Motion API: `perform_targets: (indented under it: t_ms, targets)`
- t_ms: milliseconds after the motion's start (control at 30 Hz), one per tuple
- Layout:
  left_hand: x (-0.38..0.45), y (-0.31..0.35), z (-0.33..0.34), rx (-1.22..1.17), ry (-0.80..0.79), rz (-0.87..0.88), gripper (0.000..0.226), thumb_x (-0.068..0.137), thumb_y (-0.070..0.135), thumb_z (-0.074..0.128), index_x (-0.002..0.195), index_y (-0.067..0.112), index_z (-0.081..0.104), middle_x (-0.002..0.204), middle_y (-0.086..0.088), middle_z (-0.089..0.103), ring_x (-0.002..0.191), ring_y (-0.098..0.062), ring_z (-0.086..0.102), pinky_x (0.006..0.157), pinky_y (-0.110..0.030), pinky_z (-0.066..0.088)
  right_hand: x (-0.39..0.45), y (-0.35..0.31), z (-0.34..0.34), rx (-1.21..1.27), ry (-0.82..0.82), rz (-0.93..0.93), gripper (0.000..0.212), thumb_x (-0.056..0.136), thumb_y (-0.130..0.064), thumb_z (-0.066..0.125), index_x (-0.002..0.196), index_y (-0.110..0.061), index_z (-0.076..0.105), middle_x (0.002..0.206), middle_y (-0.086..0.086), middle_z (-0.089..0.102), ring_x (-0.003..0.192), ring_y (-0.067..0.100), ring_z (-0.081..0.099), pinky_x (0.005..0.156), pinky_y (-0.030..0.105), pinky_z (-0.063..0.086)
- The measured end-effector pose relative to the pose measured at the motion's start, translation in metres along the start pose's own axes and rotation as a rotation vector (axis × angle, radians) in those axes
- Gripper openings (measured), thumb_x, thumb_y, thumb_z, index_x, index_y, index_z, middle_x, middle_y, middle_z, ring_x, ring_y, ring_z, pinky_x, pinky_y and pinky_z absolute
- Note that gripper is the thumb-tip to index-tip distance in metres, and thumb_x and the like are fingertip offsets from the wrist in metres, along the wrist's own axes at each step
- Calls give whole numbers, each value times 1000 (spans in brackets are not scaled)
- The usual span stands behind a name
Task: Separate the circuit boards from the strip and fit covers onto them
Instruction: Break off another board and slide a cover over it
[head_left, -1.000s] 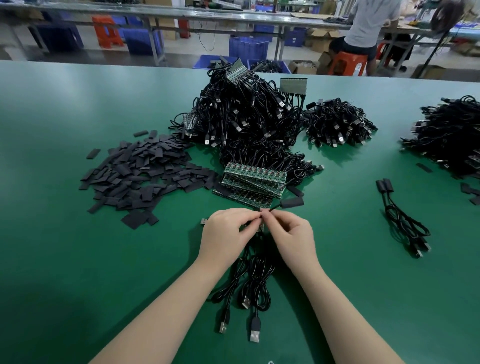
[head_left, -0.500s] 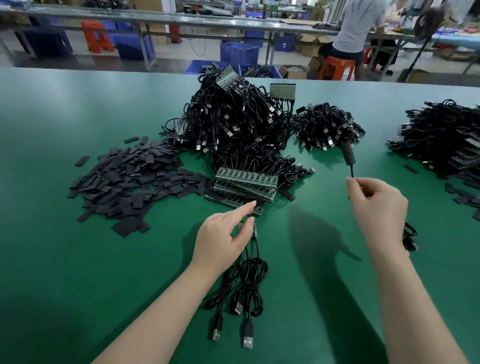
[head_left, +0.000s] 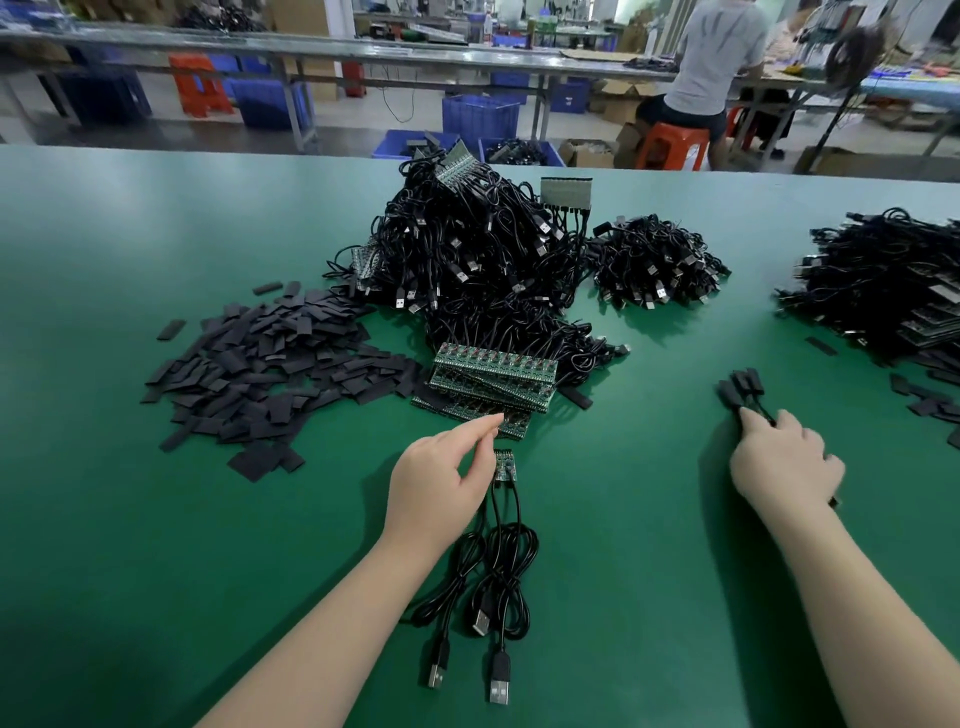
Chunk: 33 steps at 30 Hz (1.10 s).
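Circuit boards still joined in strips (head_left: 493, 382) lie stacked at the middle of the green counter (head_left: 156, 519), in front of a big heap of black cables (head_left: 467, 249). A spread of flat black covers (head_left: 270, 364) lies to the left of the strips, and a smaller cable pile (head_left: 657, 265) sits behind and to the right.

Nearer the person, a short piece of strip (head_left: 504, 464) with two boards rests on the counter, its two cables (head_left: 498, 561) coiled toward the near edge. Off to the right lies a small bunch of covered boards (head_left: 740, 387), apparently finished ones.

Judging by this, one finished piece is being set down with the done bunch, and the next board is about to be broken off. That calls for both hands on the short piece, then a cover from the left pile.

The left hand (head_left: 441, 483) hovers beside the short piece, fingers (head_left: 485, 423) loosely extended, holding nothing I can see. The right hand (head_left: 784, 467) rests on the cables of the finished bunch, fingers curled over them; whether it grips them I cannot tell.
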<state>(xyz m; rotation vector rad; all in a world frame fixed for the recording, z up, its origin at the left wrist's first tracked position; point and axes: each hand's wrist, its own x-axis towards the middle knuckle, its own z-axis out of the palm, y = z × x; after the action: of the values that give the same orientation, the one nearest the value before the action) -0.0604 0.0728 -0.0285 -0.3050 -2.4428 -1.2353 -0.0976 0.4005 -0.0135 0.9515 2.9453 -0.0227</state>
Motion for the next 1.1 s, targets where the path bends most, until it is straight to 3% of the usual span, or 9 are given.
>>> perform_targets:
  t_ms: [167, 267, 467, 600, 767, 867, 933, 1000, 1100]
  targets:
    - [3, -2, 4, 90, 5, -50, 30, 96, 22, 56, 122, 27, 68, 105, 13, 72, 70, -1, 56, 64, -22, 45, 8, 6, -5, -55, 165, -81, 43, 104, -23, 36, 147, -27, 39, 153, 16, 38, 138, 37, 32, 110, 50, 26]
    - [6, -5, 6, 237, 6, -124, 32, 94, 24, 56, 124, 25, 67, 105, 11, 65, 89, -9, 56, 86, -35, 47, -22, -24, -10, 112, 404, -291, 38, 96, -18, 54, 133, -18, 59, 124, 18, 62, 110, 37, 56, 91, 45, 41]
    - [5, -7, 9, 468, -93, -166, 24, 91, 31, 52, 106, 36, 71, 104, 15, 61, 102, -13, 52, 87, -31, 36, -127, -105, -4, 551, -75, -694, 33, 93, -48, 58, 116, -29, 70, 108, -8, 66, 100, 14, 61, 88, 33, 51]
    - [6, -10, 10, 484, -90, -170, 23, 91, 26, 52, 104, 35, 68, 107, 16, 61, 104, -12, 51, 86, -28, 34, -140, -130, 5, 389, -99, -742, 41, 93, -51, 55, 127, -29, 62, 117, -4, 53, 105, 19, 58, 81, 34, 53]
    - [7, -12, 11, 488, -87, -174, 21, 91, 25, 52, 100, 36, 67, 107, 17, 61, 103, -11, 51, 85, -29, 34, -124, -133, 1, 416, -254, -784, 54, 90, -46, 63, 139, -25, 52, 128, 0, 47, 118, 18, 52, 98, 34, 47]
    - [8, -12, 12, 486, -91, -165, 20, 90, 26, 52, 99, 37, 67, 106, 17, 61, 102, -12, 51, 84, -29, 34, -115, -135, -4, 439, -303, -803, 42, 85, -44, 71, 123, -28, 62, 118, -3, 50, 110, 14, 53, 94, 30, 45]
    - [8, -13, 11, 458, -91, -157, 20, 91, 26, 53, 102, 37, 66, 106, 18, 63, 102, -11, 52, 84, -29, 33, -114, -134, -2, 542, -271, -796, 21, 81, -40, 77, 96, -34, 63, 104, -8, 58, 96, 9, 54, 82, 27, 44]
    - [8, -14, 11, 395, -93, -152, 22, 91, 28, 53, 108, 37, 64, 103, 17, 65, 101, -11, 55, 83, -30, 35, -116, -129, 5, 669, -213, -768, 22, 77, -36, 80, 78, -36, 58, 86, -16, 59, 76, 0, 51, 67, 23, 40]
    - [11, -13, 9, 333, -105, -142, 21, 92, 31, 54, 109, 38, 65, 99, 18, 68, 97, -10, 57, 81, -30, 38, -120, -123, 12, 794, -192, -749, 27, 75, -34, 83, 86, -42, 59, 85, -22, 61, 74, -5, 54, 62, 14, 40]
